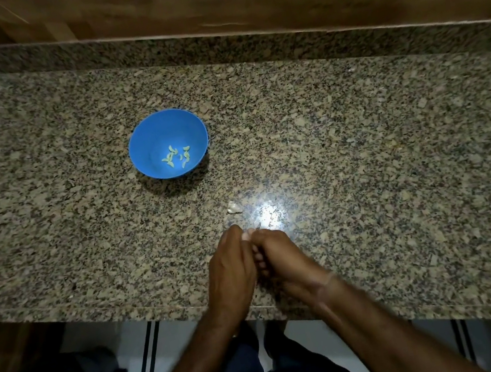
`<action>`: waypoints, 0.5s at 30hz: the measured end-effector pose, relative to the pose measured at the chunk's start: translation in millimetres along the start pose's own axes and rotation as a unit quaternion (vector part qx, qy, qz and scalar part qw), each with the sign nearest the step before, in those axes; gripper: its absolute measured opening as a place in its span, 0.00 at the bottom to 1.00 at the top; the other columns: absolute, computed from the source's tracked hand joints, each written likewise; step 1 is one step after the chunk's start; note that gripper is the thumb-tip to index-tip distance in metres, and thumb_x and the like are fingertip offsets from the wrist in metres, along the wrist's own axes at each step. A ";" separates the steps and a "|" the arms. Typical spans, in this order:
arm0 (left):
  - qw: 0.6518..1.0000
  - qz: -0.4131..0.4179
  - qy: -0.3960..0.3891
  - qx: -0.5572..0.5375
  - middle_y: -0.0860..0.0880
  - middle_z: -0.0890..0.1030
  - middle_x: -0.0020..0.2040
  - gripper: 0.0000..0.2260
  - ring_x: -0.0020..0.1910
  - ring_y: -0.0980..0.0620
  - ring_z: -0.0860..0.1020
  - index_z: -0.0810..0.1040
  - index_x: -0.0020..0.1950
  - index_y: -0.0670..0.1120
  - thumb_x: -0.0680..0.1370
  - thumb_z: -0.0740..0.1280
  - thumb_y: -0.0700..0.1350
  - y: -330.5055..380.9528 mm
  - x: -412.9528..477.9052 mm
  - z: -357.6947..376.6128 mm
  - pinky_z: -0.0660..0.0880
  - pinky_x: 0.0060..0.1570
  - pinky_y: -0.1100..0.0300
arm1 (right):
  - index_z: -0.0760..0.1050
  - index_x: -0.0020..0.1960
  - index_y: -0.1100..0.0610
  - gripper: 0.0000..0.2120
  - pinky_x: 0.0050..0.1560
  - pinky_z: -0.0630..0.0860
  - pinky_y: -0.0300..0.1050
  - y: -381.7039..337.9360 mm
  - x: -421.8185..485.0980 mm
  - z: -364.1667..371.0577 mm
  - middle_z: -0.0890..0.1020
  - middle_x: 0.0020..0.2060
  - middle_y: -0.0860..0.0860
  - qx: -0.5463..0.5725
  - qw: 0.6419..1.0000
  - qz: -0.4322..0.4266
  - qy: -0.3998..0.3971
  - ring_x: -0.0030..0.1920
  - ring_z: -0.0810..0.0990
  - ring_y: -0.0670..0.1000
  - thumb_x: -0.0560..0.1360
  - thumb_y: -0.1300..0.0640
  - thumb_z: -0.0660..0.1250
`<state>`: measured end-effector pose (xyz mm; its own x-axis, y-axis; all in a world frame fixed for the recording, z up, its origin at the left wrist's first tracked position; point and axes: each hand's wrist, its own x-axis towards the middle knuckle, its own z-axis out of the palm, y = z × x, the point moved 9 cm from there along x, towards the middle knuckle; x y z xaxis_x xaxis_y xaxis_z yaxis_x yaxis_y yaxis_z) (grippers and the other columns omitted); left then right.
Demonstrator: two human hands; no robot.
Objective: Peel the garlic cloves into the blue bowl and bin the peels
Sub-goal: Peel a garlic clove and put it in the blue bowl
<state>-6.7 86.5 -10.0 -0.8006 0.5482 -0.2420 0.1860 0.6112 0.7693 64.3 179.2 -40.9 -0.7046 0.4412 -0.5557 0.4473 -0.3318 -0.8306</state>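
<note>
Both grips, left hand and right hand, pinched on one garlic clove.

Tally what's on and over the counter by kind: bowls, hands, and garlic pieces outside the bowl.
blue bowl: 1
hands: 2, left hand and right hand
garlic pieces outside the bowl: 2, a loose piece on the counter and a garlic clove pinched between both hands
Total: 5
</note>
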 end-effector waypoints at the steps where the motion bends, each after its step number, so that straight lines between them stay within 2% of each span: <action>1: 0.999 0.035 0.021 0.011 0.56 0.72 0.38 0.11 0.33 0.61 0.71 0.69 0.46 0.47 0.87 0.55 0.47 3.8 -1.5 -4.7 0.66 0.31 0.69 | 0.69 0.34 0.51 0.20 0.29 0.62 0.38 10.4 -1.0 7.3 0.68 0.28 0.46 0.070 0.994 0.085 -0.020 0.27 0.65 0.44 0.86 0.52 0.61; 2: 0.999 0.016 0.018 -0.046 0.55 0.73 0.38 0.11 0.32 0.61 0.72 0.70 0.46 0.47 0.87 0.56 0.47 0.8 -1.8 -4.2 0.67 0.31 0.70 | 0.70 0.34 0.51 0.21 0.30 0.63 0.37 9.1 -2.1 9.1 0.70 0.28 0.46 0.038 0.996 0.072 -0.019 0.28 0.66 0.44 0.86 0.52 0.61; 3: 0.988 -0.044 0.001 -0.150 0.54 0.75 0.36 0.13 0.31 0.60 0.72 0.72 0.44 0.47 0.87 0.56 0.47 -5.8 -1.5 -0.1 0.68 0.30 0.69 | 0.71 0.35 0.51 0.20 0.32 0.65 0.36 -1.0 -4.9 9.4 0.72 0.29 0.45 -0.048 0.999 0.004 0.000 0.29 0.68 0.43 0.86 0.52 0.62; 4: 0.959 -0.140 -0.036 -0.245 0.53 0.74 0.33 0.16 0.27 0.59 0.72 0.72 0.42 0.47 0.87 0.56 0.48 -16.9 -1.0 11.7 0.68 0.26 0.67 | 0.71 0.37 0.51 0.18 0.33 0.64 0.33 -12.2 -8.2 4.7 0.73 0.30 0.44 -0.156 0.983 -0.079 0.050 0.30 0.69 0.41 0.86 0.52 0.62; 5: 0.896 -0.262 -0.094 -0.347 0.52 0.71 0.29 0.18 0.24 0.56 0.69 0.71 0.38 0.47 0.87 0.57 0.48 -23.6 -7.3 27.5 0.66 0.22 0.63 | 0.70 0.38 0.50 0.17 0.34 0.64 0.33 -19.8 -12.0 -3.2 0.72 0.30 0.43 -0.250 0.953 -0.138 0.103 0.30 0.69 0.40 0.86 0.52 0.62; 6: 0.836 -0.348 -0.124 -0.406 0.52 0.67 0.26 0.19 0.21 0.56 0.65 0.69 0.35 0.48 0.86 0.58 0.49 -26.0 -15.0 37.2 0.62 0.19 0.63 | 0.69 0.39 0.50 0.16 0.34 0.64 0.32 -23.5 -12.1 -7.8 0.71 0.31 0.43 -0.268 0.940 -0.173 0.124 0.31 0.69 0.39 0.86 0.52 0.62; 7: 0.822 -0.366 -0.135 -0.415 0.52 0.65 0.25 0.19 0.21 0.56 0.63 0.68 0.34 0.48 0.86 0.59 0.48 -23.3 -17.3 37.4 0.59 0.19 0.63 | 0.69 0.39 0.50 0.16 0.35 0.65 0.32 -26.5 -11.6 -7.8 0.71 0.31 0.43 -0.254 0.939 -0.196 0.126 0.32 0.70 0.39 0.86 0.52 0.62; 8: 0.872 -0.316 -0.128 -0.352 0.52 0.67 0.26 0.18 0.23 0.56 0.64 0.68 0.36 0.48 0.86 0.58 0.48 -19.7 -12.2 29.2 0.61 0.21 0.63 | 0.71 0.39 0.52 0.16 0.37 0.66 0.32 -20.8 -8.7 -6.6 0.74 0.31 0.43 -0.182 0.964 -0.168 0.097 0.32 0.72 0.39 0.85 0.51 0.64; 9: 0.931 -0.229 -0.104 -0.264 0.52 0.71 0.29 0.17 0.26 0.55 0.68 0.70 0.38 0.47 0.86 0.58 0.47 -11.8 -5.6 17.2 0.65 0.25 0.62 | 0.74 0.39 0.54 0.17 0.39 0.67 0.32 -10.6 -3.0 -2.3 0.76 0.32 0.45 -0.089 0.988 -0.118 0.049 0.33 0.73 0.40 0.85 0.50 0.65; 10: 0.976 -0.140 -0.057 -0.158 0.51 0.75 0.33 0.15 0.30 0.57 0.72 0.72 0.41 0.48 0.87 0.58 0.47 -5.0 -0.9 3.6 0.68 0.30 0.63 | 0.76 0.39 0.56 0.18 0.40 0.70 0.38 -1.1 0.0 2.4 0.77 0.33 0.49 0.018 0.998 -0.053 0.006 0.34 0.74 0.44 0.83 0.47 0.67; 11: 0.993 -0.074 -0.015 -0.093 0.51 0.77 0.35 0.13 0.32 0.60 0.72 0.72 0.42 0.49 0.87 0.58 0.46 3.3 -0.2 -5.5 0.68 0.32 0.66 | 0.77 0.39 0.56 0.18 0.38 0.70 0.43 8.1 -1.3 4.8 0.77 0.33 0.51 0.101 0.995 -0.002 -0.014 0.34 0.74 0.47 0.82 0.45 0.69; 12: 0.994 -0.046 0.006 -0.098 0.50 0.77 0.36 0.12 0.33 0.61 0.72 0.72 0.43 0.48 0.86 0.59 0.46 7.7 -0.5 -9.7 0.67 0.31 0.67 | 0.78 0.39 0.55 0.18 0.37 0.70 0.45 9.9 -4.1 4.6 0.76 0.32 0.51 0.130 0.991 0.019 -0.016 0.33 0.72 0.48 0.81 0.44 0.71; 15: 0.983 -0.078 0.000 -0.164 0.43 0.79 0.40 0.13 0.36 0.56 0.73 0.74 0.46 0.41 0.86 0.60 0.47 -2.7 2.3 -5.8 0.68 0.31 0.68 | 0.82 0.44 0.57 0.13 0.40 0.73 0.46 5.4 -8.8 0.7 0.79 0.35 0.53 0.119 0.993 0.002 -0.001 0.35 0.75 0.50 0.82 0.49 0.70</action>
<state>-12.4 82.8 -9.2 -0.8049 0.4628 -0.3714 -0.1319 0.4707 0.8724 72.6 173.0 -40.4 -0.7044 0.4387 -0.5581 0.3065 -0.5212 -0.7965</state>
